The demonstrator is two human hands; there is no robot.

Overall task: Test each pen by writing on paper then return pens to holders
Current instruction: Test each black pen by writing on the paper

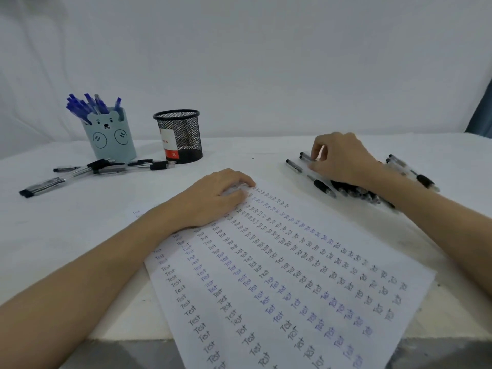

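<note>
Right hand (343, 158) pinched 1 black pen (306, 156) at the pile's far-left edge, barrel pointing away leftward, while the left hand (213, 201) lay flat on the paper (292, 275).

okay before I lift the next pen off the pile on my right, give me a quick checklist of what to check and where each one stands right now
1. Right hand on one pen: fingers curl onto a black pen at the pile's far edge; ok.
2. Only one pen caught: cannot tell, the hand hides the pile beneath.
3. Paper held steady: left hand rests flat on its top corner; ok.
4. Free writing space: the sheet is nearly covered with "Test"; not ok.
5. Mesh holder ready for black pens: upright, no pens showing above its rim; ok.
6. Tested black pens returned: several lie on the table before the bear holder; not ok.
</note>
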